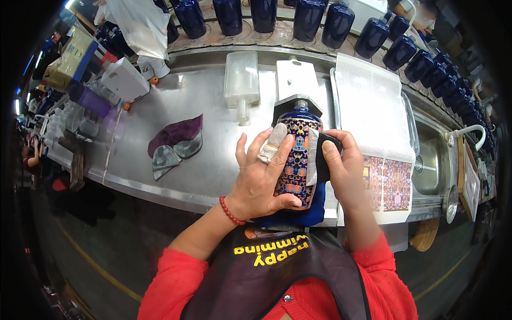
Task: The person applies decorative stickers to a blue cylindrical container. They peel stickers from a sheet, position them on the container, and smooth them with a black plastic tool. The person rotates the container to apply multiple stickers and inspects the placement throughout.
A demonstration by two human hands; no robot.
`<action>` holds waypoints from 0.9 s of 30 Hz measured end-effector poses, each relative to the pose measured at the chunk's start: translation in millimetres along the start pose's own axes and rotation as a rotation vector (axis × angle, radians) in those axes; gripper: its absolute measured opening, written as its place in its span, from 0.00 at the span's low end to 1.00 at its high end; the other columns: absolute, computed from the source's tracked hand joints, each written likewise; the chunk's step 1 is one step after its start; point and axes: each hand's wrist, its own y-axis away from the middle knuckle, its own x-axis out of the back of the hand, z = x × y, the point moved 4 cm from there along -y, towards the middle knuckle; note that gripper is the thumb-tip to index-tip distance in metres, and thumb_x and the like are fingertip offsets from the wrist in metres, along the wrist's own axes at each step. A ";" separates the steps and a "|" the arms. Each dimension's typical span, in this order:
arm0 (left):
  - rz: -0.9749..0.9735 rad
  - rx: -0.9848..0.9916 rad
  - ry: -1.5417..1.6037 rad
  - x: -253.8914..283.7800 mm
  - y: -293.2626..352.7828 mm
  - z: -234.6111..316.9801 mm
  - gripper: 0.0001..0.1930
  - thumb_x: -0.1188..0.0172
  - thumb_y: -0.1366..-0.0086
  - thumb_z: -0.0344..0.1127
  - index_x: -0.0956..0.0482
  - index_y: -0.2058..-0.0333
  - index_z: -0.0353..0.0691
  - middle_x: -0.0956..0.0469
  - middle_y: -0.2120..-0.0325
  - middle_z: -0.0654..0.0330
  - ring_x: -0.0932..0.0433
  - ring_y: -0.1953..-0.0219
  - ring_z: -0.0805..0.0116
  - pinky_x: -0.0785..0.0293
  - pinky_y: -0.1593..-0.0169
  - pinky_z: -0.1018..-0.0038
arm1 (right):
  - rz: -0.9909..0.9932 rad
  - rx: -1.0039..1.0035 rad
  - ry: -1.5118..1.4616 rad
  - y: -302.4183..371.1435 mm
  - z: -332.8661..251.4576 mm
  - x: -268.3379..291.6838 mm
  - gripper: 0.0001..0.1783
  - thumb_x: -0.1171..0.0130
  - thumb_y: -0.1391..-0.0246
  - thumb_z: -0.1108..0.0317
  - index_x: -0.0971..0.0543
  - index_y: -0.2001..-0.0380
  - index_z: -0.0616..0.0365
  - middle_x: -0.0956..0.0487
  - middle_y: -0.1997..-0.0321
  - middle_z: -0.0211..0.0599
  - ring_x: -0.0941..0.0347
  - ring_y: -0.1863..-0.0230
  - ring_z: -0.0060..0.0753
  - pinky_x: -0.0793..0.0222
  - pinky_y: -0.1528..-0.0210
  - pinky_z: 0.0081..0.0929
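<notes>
A dark blue bottle (294, 173) with a colourful floral pattern lies on its back in front of me, its neck pointing away. My left hand (253, 184) rests over its left side, thumb near the base and fingers spread along the body, steadying it. Pale fabric covers (273, 143) sit on the fingers of that hand. Pinched in my right hand (349, 168) is a flat black scraper (323, 156) with a whitish strip (312, 154) along its edge, set against the bottle's right side. Under the bottle's base shows a blue cloth (314, 208).
Beyond the bottle stand a dark bracket (288, 101) and a white block (295, 74). A clear bottle (241, 80) and a purple-grey cloth (176, 138) lie leftward. Rightward are patterned sheets (397, 184), white paper (368, 101) and a sink (429, 141). Several blue bottles (264, 13) line the far conveyor.
</notes>
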 end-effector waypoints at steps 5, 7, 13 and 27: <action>-0.006 0.022 0.034 0.8 -9.9 -3.0 0.58 0.59 0.39 0.82 0.43 0.29 0.32 0.32 0.35 0.44 0.48 0.28 0.45 0.71 0.30 0.38 | 0.015 -0.048 -0.053 -2.1 2.4 2.3 0.11 0.43 0.32 0.68 0.23 0.51 0.61 0.20 0.60 0.30 0.28 0.59 0.17 0.29 0.55 0.19; -0.007 0.005 -0.013 1.6 -14.9 2.1 0.58 0.61 0.37 0.82 0.43 0.29 0.31 0.32 0.36 0.44 0.48 0.28 0.44 0.72 0.28 0.41 | 0.016 -0.063 -0.085 -3.6 3.1 2.1 0.11 0.43 0.32 0.68 0.24 0.51 0.61 0.20 0.60 0.29 0.28 0.59 0.16 0.29 0.55 0.19; -0.100 -0.032 -0.077 1.3 -25.6 10.3 0.59 0.58 0.39 0.82 0.44 0.28 0.33 0.29 0.37 0.50 0.50 0.27 0.44 0.73 0.29 0.39 | 0.013 -0.041 -0.076 -6.9 5.9 -0.1 0.10 0.43 0.32 0.68 0.24 0.52 0.62 0.20 0.60 0.29 0.28 0.59 0.16 0.29 0.55 0.19; -0.027 -0.049 0.032 -8.5 -17.1 -8.8 0.54 0.65 0.35 0.80 0.46 0.26 0.40 0.31 0.34 0.52 0.56 0.24 0.44 0.76 0.30 0.36 | 0.019 -0.061 -0.144 -3.5 18.9 2.6 0.12 0.43 0.31 0.66 0.24 0.51 0.61 0.21 0.61 0.27 0.29 0.60 0.15 0.30 0.56 0.17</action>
